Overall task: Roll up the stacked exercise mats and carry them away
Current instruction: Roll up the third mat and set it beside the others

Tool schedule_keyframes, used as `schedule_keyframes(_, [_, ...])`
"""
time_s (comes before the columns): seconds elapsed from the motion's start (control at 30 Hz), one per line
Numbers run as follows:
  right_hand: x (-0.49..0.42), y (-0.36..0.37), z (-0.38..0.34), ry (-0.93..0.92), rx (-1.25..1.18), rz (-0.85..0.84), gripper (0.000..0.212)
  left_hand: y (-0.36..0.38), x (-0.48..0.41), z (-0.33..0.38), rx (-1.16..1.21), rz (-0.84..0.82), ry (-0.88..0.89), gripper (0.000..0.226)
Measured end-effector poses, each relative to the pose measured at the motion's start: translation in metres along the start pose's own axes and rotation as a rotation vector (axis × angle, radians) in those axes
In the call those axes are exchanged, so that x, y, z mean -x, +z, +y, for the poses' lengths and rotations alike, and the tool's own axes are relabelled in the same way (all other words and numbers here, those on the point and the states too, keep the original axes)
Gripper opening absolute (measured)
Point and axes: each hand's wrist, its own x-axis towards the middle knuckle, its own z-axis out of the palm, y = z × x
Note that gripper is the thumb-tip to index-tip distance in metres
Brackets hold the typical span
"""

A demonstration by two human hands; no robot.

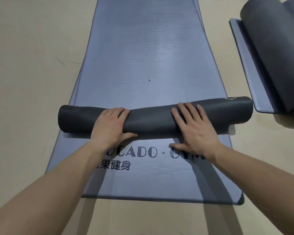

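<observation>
On the floor (32,82) the left hand (111,126) cupped the roll (151,116), its fingers (119,111) bent over the top and its thumb along the near edge. The roll lay across the stack (159,180), barely begun and sagging in the middle. The right hand (196,126) pressed it with straight, spread fingers, thumb down on the stack. With the 2 hands working unevenly, the roll could skew or go loose. Its right end overhung the stack, near another rolled mat (270,56).
</observation>
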Motion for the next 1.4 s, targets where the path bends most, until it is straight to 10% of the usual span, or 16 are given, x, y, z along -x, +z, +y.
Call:
schedule_keyframes(0.27, [-0.07,-0.055,0.012,0.067,-0.108,-0.358,0.056,-0.035,-0.017,0.007,0.026,-0.158,-0.113,0.09])
schedule_keyframes(0.47, [-0.045,-0.08,0.007,0.073,-0.299,-0.676,0.076,-0.056,0.003,0.004,0.057,-0.509,-0.08,0.085])
schedule_keyframes(0.67, [0.019,-0.036,-0.022,0.062,0.018,-0.192,0.08,-0.063,-0.016,0.0,0.192,-0.681,-0.142,0.089])
schedule_keyframes(0.77, [-0.003,-0.047,-0.012,0.055,-0.065,-0.308,0.076,-0.065,-0.008,-0.001,0.192,-0.581,-0.149,0.08])
schedule_keyframes(0.97, [-0.062,-0.077,0.012,0.08,-0.33,-0.606,0.071,-0.019,0.033,0.014,0.03,0.336,0.103,0.053])
schedule_keyframes(1.23, [-0.012,-0.03,-0.008,0.013,0.025,-0.022,0.122,-0.028,0.007,0.001,0.012,-0.093,0.068,0.123])
schedule_keyframes(1.4, [-0.041,-0.036,-0.006,0.096,0.02,-0.145,0.118,-0.031,-0.014,0.002,-0.093,-0.119,0.035,0.134])
